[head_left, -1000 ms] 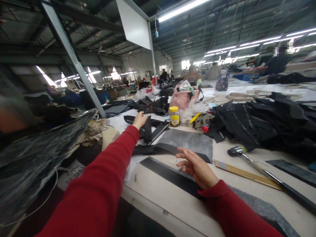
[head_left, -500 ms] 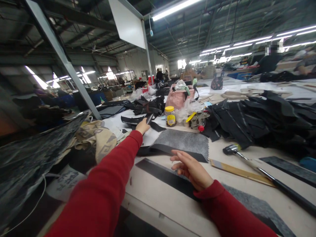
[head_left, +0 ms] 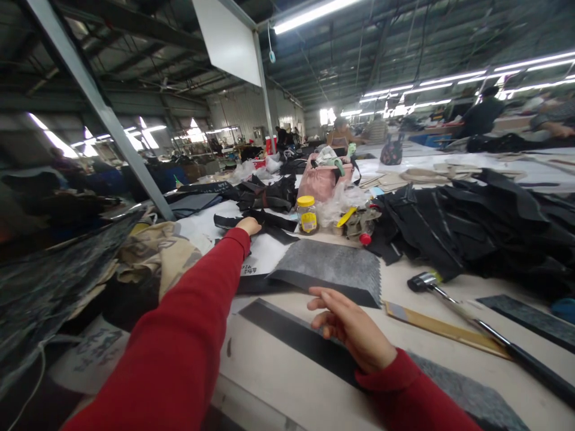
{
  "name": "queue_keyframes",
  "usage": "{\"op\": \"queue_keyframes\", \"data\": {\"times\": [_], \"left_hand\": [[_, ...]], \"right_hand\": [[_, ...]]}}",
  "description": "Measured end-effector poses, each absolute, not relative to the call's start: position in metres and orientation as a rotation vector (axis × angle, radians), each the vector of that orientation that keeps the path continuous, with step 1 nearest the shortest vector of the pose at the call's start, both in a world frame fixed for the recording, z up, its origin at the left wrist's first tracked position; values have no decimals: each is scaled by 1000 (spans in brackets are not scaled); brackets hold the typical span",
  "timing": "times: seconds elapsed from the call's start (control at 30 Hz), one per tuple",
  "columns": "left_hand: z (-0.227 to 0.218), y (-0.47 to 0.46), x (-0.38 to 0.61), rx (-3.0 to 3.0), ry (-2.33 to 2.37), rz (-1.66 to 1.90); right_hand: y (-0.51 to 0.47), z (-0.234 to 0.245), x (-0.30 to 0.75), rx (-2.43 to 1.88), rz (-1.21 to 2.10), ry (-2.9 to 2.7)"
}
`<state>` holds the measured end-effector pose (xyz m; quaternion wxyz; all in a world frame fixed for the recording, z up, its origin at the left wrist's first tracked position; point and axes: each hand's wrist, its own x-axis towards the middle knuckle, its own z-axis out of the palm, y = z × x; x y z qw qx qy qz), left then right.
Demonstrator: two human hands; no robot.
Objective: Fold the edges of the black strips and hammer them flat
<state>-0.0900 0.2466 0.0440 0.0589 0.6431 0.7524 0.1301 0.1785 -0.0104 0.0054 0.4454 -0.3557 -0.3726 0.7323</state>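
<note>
Left hand (head_left: 248, 225) out at full reach, down on the black strap offcuts (head_left: 258, 220). Fingers are mostly hidden behind them, so can't tell if it's gripping or only touching. Right hand (head_left: 348, 326) is open, fingers loose and slightly curled, nothing in it, over the long black strip (head_left: 291, 341) on the white work table (head_left: 251, 365). Grey felt panel (head_left: 327, 272) with a black band along its near edge lies between the hands, neither one on it. To its right: mallet (head_left: 424, 281), wooden straightedge (head_left: 444, 332), heap of black fabric (head_left: 462, 230). Beyond the offcuts: yellow-lidded jar (head_left: 306, 215), pink bag (head_left: 321, 176). Red sleeves (head_left: 179, 335) on both arms.
</note>
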Motion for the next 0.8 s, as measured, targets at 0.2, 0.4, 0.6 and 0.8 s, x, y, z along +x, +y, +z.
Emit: {"op": "queue_keyframes", "data": {"times": [0.2, 0.4, 0.6, 0.8], "left_hand": [[53, 249, -121, 1932, 2393, 219], [62, 263, -131, 1986, 2414, 235], [76, 297, -128, 2060, 2348, 245], [60, 301, -137, 2052, 2306, 215]], "right_hand": [[-14, 6, 175, -895, 1832, -956], [-23, 12, 167, -936, 1848, -1109], [-27, 15, 165, -1019, 1844, -1242], [-32, 15, 162, -1020, 1975, -1177]]}}
